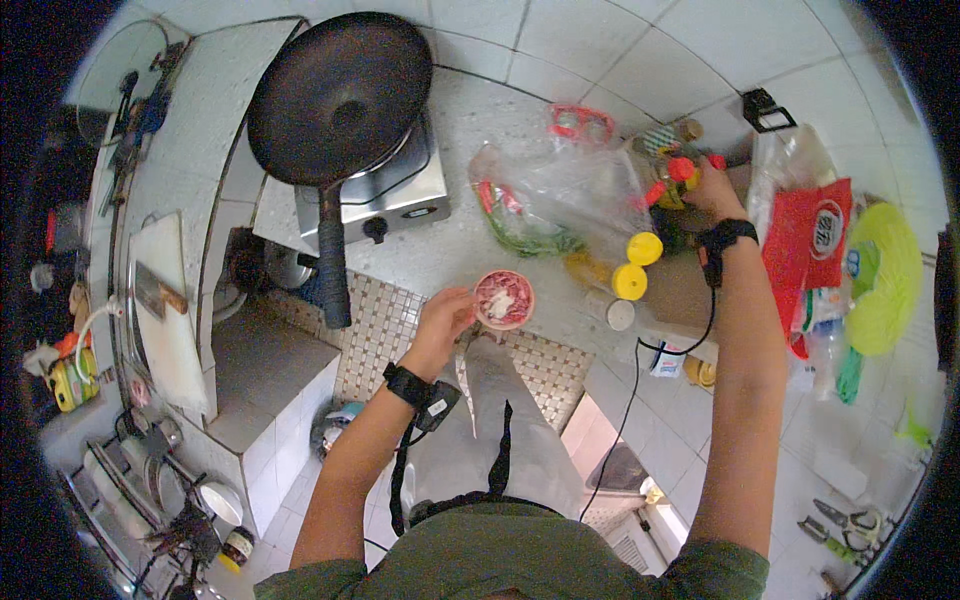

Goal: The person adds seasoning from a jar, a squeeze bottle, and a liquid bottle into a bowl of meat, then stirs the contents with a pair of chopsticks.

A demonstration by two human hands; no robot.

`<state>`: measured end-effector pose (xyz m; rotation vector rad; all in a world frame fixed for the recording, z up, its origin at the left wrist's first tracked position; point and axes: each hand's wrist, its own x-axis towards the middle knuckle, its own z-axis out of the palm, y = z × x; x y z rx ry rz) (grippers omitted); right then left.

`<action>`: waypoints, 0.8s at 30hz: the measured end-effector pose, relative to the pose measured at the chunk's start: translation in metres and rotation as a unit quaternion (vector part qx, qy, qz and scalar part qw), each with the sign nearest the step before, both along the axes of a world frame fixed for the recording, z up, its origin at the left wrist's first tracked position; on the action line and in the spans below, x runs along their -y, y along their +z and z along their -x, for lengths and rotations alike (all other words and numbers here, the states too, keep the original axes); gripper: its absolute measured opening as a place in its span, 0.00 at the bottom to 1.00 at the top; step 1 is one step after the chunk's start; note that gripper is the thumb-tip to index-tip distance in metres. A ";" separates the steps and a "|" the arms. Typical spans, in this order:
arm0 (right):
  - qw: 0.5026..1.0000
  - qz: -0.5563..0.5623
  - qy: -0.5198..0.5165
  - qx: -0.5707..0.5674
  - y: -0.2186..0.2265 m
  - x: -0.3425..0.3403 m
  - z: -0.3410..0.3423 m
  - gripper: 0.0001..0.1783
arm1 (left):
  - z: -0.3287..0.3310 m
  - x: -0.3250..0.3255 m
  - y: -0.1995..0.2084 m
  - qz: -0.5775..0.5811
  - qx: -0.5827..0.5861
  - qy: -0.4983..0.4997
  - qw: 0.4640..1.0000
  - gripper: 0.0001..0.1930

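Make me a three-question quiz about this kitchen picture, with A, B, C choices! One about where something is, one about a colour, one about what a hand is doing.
1. Where does the black pan sit?
A. on the floor
B. on the portable stove
C. in a sink

2. What colour are the two round lids beside the plastic bag?
A. yellow
B. blue
C. white

3. What is the left hand doing?
A. hanging free
B. gripping the pan handle
C. holding the small bowl's rim

Answers:
1 B: the black pan rests atop the portable stove.
2 A: both round lids by the plastic bag are yellow.
3 C: the left hand touches the small bowl.
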<state>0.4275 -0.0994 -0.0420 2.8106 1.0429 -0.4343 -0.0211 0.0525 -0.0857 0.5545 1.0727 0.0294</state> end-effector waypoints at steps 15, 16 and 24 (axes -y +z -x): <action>0.969 -0.096 0.051 0.220 0.178 0.000 0.115 0.25 | 0.050 0.037 -0.118 -0.101 -0.033 -0.110 0.988 0.14; 0.964 -0.102 0.060 0.237 0.196 0.001 0.130 0.25 | 0.043 0.039 -0.121 -0.153 -0.062 -0.197 0.967 0.16; 0.953 -0.287 -0.052 0.086 0.302 0.058 0.177 0.27 | 0.000 0.054 -0.126 -0.126 -0.024 -0.053 0.990 0.27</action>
